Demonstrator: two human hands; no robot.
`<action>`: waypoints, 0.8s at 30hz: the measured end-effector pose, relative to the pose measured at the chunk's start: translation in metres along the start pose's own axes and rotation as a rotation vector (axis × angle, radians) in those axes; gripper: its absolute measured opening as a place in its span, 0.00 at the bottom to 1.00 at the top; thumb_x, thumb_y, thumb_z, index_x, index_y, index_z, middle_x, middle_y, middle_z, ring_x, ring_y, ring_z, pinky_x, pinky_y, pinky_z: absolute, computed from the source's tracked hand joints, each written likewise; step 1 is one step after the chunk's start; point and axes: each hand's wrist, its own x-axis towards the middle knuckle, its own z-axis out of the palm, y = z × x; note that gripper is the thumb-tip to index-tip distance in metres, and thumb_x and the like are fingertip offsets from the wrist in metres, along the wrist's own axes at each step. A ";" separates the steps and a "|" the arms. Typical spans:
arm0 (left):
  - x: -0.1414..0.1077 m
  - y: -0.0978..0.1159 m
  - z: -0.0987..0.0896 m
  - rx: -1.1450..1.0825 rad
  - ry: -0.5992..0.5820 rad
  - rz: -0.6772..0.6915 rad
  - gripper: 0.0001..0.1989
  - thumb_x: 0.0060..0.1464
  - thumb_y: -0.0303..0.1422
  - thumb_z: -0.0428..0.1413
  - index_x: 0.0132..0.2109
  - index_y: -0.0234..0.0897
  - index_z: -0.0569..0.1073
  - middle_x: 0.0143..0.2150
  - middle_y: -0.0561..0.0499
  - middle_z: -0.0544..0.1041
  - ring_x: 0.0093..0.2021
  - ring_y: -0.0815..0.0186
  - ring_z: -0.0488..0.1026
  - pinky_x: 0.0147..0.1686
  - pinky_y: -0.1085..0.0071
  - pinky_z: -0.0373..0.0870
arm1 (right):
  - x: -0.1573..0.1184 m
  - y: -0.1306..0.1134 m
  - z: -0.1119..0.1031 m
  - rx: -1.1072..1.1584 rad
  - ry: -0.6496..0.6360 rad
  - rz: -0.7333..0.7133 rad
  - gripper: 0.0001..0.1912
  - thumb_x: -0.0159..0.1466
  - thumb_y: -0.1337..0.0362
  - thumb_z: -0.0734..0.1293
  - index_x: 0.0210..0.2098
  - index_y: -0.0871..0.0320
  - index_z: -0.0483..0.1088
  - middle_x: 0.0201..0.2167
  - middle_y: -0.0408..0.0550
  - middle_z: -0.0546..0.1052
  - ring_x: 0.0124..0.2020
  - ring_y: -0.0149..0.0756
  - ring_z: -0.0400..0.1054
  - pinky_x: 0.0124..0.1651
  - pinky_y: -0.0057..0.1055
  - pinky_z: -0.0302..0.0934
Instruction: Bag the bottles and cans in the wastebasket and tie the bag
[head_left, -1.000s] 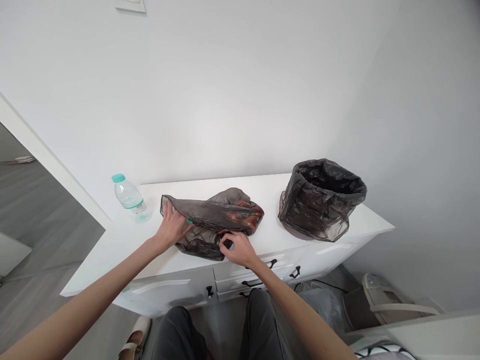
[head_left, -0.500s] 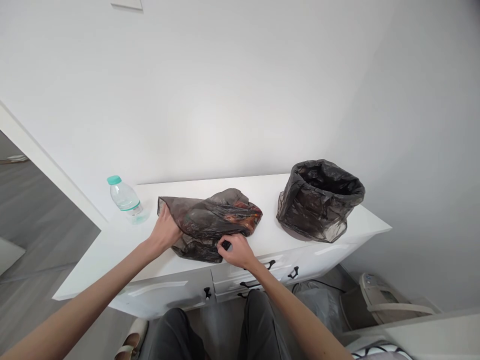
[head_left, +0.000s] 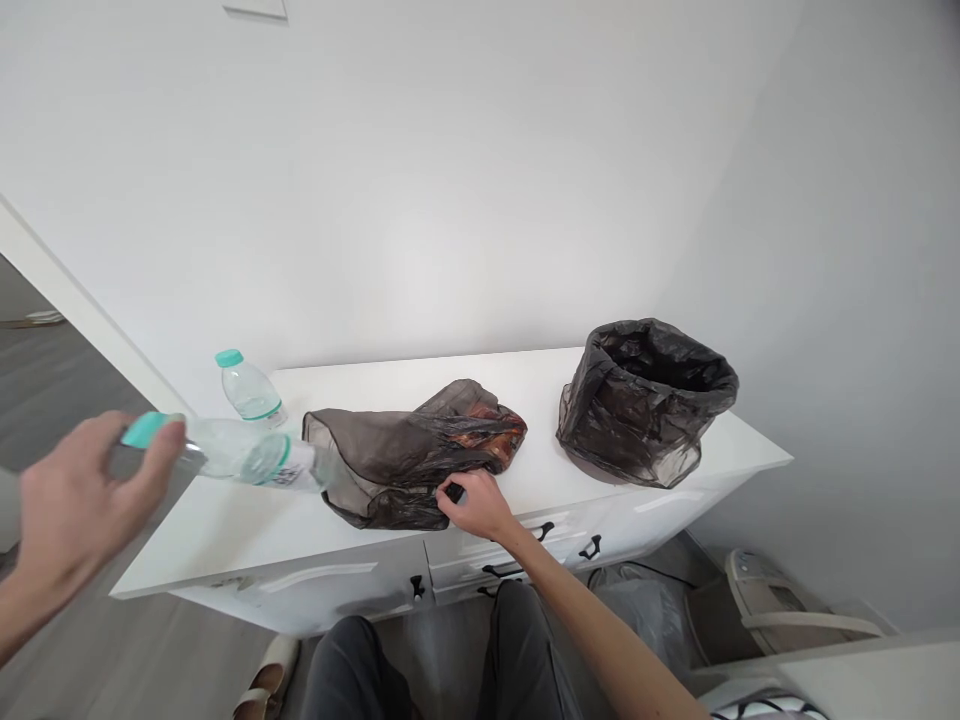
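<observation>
By its green cap, my left hand [head_left: 94, 490] grips a clear plastic bottle [head_left: 232, 455], which lies nearly level with its base at the mouth of a dark, see-through garbage bag [head_left: 397, 445]. The bag rests flat on the white cabinet top [head_left: 247, 535], and something orange-red shows through its right end. My right hand [head_left: 478, 505] pinches the bag's front edge. A second clear bottle [head_left: 251, 390] with a green cap stands upright behind the held one, its lower part hidden.
A bin lined with a dark bag [head_left: 645, 410] stands on the cabinet's right end. Black handles [head_left: 417, 586] stick out from the cabinet front. A beige appliance [head_left: 780, 600] is on the floor at the right, and a light shoe [head_left: 270, 675] lies below.
My left hand has come out of the bag's mouth and moved left, pulling out the bottle. My right hand keeps its pinch on the bag.
</observation>
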 end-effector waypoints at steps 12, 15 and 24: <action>0.042 0.029 -0.016 0.076 -0.033 -0.170 0.21 0.51 0.53 0.52 0.27 0.43 0.56 0.26 0.52 0.66 0.28 0.63 0.63 0.34 0.67 0.59 | -0.001 0.002 0.003 -0.037 0.020 0.014 0.07 0.65 0.60 0.69 0.33 0.50 0.81 0.36 0.47 0.86 0.44 0.46 0.80 0.52 0.36 0.67; 0.048 0.022 -0.002 0.106 -0.083 -0.177 0.22 0.52 0.55 0.53 0.27 0.43 0.58 0.26 0.52 0.68 0.28 0.64 0.63 0.33 0.68 0.57 | -0.001 0.001 0.002 -0.039 0.014 0.014 0.07 0.65 0.61 0.69 0.33 0.51 0.81 0.36 0.46 0.86 0.44 0.45 0.80 0.52 0.34 0.67; 0.048 0.014 0.003 0.153 -0.247 -0.122 0.28 0.57 0.62 0.53 0.31 0.41 0.62 0.27 0.54 0.71 0.30 0.65 0.65 0.31 0.74 0.55 | -0.001 0.000 0.000 -0.053 -0.004 0.019 0.08 0.66 0.61 0.69 0.34 0.52 0.81 0.37 0.46 0.86 0.45 0.43 0.80 0.52 0.31 0.65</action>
